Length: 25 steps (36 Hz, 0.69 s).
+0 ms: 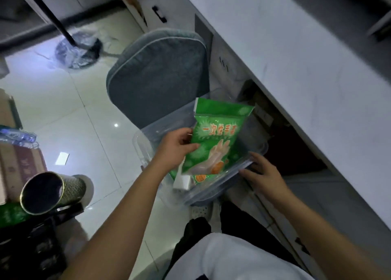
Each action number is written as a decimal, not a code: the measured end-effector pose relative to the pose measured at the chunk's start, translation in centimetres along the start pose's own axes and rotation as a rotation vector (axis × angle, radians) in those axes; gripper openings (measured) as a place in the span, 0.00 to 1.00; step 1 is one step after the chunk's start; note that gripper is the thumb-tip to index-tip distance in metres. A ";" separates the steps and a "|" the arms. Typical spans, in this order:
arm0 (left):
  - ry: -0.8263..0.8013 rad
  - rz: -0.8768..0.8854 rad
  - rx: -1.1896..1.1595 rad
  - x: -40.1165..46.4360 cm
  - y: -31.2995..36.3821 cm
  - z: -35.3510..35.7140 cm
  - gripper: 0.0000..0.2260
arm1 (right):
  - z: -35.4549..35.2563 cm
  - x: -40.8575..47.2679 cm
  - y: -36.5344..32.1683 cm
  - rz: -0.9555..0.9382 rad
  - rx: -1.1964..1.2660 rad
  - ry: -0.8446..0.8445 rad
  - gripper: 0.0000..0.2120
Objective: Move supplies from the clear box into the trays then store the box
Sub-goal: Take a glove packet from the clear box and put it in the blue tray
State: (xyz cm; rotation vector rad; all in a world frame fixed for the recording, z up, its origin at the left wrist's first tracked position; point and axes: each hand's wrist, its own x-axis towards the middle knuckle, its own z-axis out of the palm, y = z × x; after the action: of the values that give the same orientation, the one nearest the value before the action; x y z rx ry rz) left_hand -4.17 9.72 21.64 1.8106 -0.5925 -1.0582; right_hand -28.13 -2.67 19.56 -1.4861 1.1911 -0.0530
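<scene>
At far left a metallic tube [49, 192] is lying on its side atop dark clutter beside cardboard boxes [20, 167]. The left hand [176, 147] is pinching a green packet of disposable gloves [213, 140], its grip closed on the packet's left edge, holding it upright over the clear box [146, 144]. The box is sitting on the floor by a grey cushioned chair [157, 76]. The right hand [261, 170] is resting flat on the box's right rim, fingers straight, grip open, below the white table [296, 53].
</scene>
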 end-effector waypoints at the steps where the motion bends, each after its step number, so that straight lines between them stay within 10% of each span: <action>1: 0.006 -0.009 -0.100 -1.1 0.7 0.0 0.14 | -0.3 -0.8 -1.0 -0.014 0.081 0.018 0.29; 25: 0.061 -0.069 -0.463 -6.5 9.7 10.9 0.18 | -14.9 -3.1 -4.5 -0.196 0.472 -0.324 0.14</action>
State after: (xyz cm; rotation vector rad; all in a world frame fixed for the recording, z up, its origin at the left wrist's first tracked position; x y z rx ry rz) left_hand -16.41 5.07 30.76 1.4560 -0.2227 -1.0781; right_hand -36.09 -12.06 29.63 -1.1345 0.7074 -0.2042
